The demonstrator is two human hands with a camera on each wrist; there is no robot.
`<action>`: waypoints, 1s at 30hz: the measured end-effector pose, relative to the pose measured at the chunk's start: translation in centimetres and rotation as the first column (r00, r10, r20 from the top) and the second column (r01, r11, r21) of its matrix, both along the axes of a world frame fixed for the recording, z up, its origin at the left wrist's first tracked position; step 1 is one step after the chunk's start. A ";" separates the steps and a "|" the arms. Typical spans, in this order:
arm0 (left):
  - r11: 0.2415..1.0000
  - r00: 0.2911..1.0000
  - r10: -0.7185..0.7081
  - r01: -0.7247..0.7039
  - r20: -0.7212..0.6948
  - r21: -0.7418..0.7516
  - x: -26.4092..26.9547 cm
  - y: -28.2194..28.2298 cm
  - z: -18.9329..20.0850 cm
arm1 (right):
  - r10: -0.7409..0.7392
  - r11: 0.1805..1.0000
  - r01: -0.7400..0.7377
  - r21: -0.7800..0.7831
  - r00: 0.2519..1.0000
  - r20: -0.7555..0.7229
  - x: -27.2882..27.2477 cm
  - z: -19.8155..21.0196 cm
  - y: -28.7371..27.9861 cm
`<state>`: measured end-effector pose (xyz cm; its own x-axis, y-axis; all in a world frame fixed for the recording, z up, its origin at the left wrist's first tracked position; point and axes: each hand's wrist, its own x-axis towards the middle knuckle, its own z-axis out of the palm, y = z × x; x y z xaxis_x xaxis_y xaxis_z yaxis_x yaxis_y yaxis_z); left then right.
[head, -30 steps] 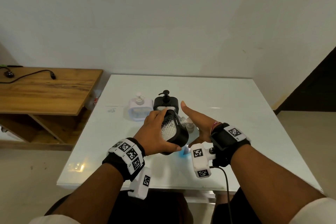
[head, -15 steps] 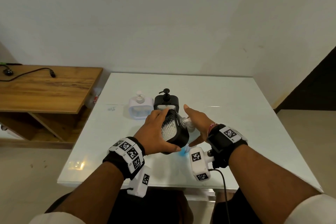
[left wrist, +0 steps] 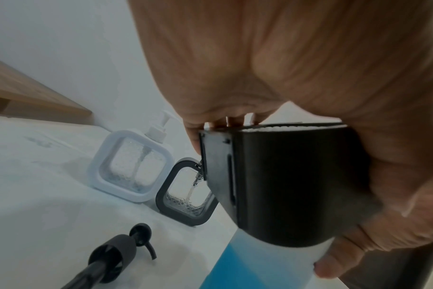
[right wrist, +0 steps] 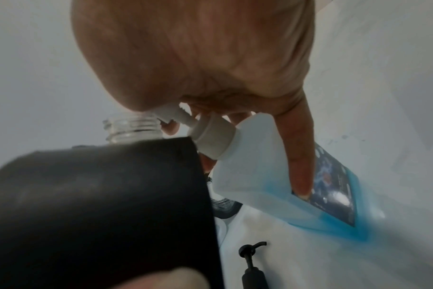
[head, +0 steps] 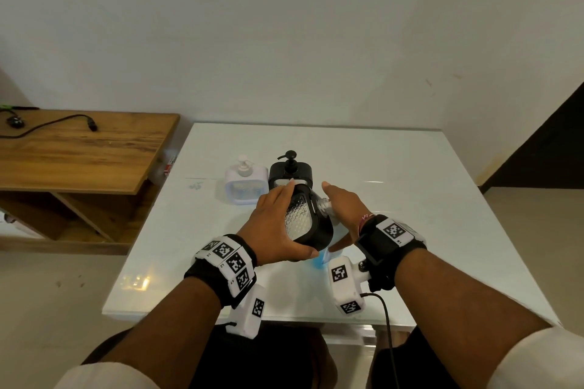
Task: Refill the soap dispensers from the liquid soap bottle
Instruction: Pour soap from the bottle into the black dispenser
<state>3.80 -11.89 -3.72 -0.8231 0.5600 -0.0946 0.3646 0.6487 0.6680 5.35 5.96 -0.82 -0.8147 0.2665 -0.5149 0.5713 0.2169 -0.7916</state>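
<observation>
Black-framed dispenser [head: 308, 220], pump removed, is gripped tilted in the left hand [head: 278, 230]; the soap bottle [right wrist: 279, 170] is clasped by the right hand [head: 344, 215]. Soap could be spilled if spout and neck are misaligned.

To my left stands a wooden side table [head: 79, 155] with a shelf below, just beside the white table [head: 395, 167]. A black cable [head: 47, 125] lies across its top. Behind both rises a plain white wall [head: 284, 25].

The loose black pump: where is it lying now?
In the left wrist view, the black pump lies flat on the white table, nearer the person than the two standing dispensers.
</observation>
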 end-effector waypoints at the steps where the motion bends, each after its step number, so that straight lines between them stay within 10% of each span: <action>1: 1.000 1.000 -0.001 0.001 -0.002 -0.012 0.0 0.0 0.0 | -0.009 1.000 0.009 0.000 1.000 0.010 0.0 0.0 -0.1; 7: 0.997 1.000 -0.001 0.002 0.001 -0.071 -0.1 -0.2 -0.1 | -0.017 0.982 0.019 0.189 1.000 -0.014 -0.4 -1.3 -0.1; 21: 0.994 0.994 -0.002 -0.009 -0.105 -0.105 0.1 -0.1 0.0 | 0.268 0.930 -0.220 -0.294 0.954 0.134 0.8 0.2 1.7; 30: 0.993 0.991 -0.009 -0.007 -0.131 -0.114 -0.1 0.0 -0.4 | 0.314 0.947 -0.306 -0.094 0.947 0.072 0.9 -0.2 1.7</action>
